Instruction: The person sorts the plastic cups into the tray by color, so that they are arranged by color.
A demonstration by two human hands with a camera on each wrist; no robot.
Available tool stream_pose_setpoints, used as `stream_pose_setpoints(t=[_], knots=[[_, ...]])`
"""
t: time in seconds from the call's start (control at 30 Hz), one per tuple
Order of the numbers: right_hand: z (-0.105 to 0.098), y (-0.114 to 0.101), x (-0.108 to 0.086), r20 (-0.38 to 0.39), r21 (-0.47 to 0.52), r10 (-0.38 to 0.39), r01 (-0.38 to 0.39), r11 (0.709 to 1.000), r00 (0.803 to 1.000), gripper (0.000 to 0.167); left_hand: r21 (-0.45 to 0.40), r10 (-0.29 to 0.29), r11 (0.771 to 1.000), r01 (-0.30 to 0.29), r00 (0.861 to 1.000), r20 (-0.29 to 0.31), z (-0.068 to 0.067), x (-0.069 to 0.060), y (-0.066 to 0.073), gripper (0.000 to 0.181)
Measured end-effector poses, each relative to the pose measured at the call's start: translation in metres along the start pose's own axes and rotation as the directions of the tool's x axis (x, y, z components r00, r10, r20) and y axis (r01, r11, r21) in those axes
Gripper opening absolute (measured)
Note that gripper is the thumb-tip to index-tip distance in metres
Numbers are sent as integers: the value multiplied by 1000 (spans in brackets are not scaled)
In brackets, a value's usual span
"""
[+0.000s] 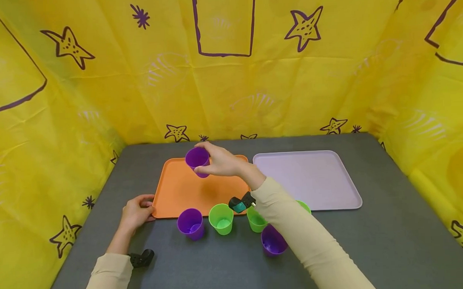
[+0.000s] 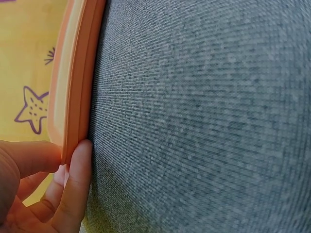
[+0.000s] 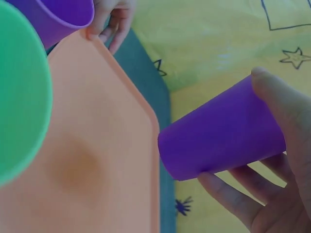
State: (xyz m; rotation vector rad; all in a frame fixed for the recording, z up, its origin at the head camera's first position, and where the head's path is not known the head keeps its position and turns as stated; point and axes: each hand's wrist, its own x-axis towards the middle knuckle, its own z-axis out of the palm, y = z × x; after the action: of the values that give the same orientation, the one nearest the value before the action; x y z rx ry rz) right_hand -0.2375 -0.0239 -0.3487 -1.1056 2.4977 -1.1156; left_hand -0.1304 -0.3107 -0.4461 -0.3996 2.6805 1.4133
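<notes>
A purple cup point(image 1: 197, 158) is held by my right hand point(image 1: 223, 161) above the far part of the orange tray point(image 1: 183, 193). In the right wrist view the thumb and fingers curl round the cup point(image 3: 223, 128), which is tilted there. My left hand point(image 1: 136, 213) pinches the tray's near left corner between thumb and fingers, as the left wrist view shows at the tray rim point(image 2: 77, 97). In front of the tray stand another purple cup point(image 1: 191, 223) and a green cup point(image 1: 221, 219). A second green cup point(image 1: 256, 220) is partly behind my right forearm.
A pale lilac tray point(image 1: 309, 180) lies right of the orange one. One more purple cup point(image 1: 273, 241) stands nearer me, partly covered by my sleeve. Another green rim point(image 1: 304, 206) peeks out past the right arm. Yellow patterned cloth point(image 1: 229, 85) surrounds the grey table point(image 1: 205, 268).
</notes>
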Motion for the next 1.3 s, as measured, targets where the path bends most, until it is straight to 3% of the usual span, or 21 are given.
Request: stream_pose_setpoints(t=[0.33,0.73,1.3], knots=[[25,7,19,52,10,74,-75,997,996,68,5,10,1000,-10,1000,-16,2,1,-1,43],[54,4,38,138,85,109,-121,989,984,72,5,16,1000,-16,1000,-17,1,2,-1,42],[72,1,57,183,18,132,-138,990,974,68,-6,12,1000,-12,1000,-4,0,1,0,43]])
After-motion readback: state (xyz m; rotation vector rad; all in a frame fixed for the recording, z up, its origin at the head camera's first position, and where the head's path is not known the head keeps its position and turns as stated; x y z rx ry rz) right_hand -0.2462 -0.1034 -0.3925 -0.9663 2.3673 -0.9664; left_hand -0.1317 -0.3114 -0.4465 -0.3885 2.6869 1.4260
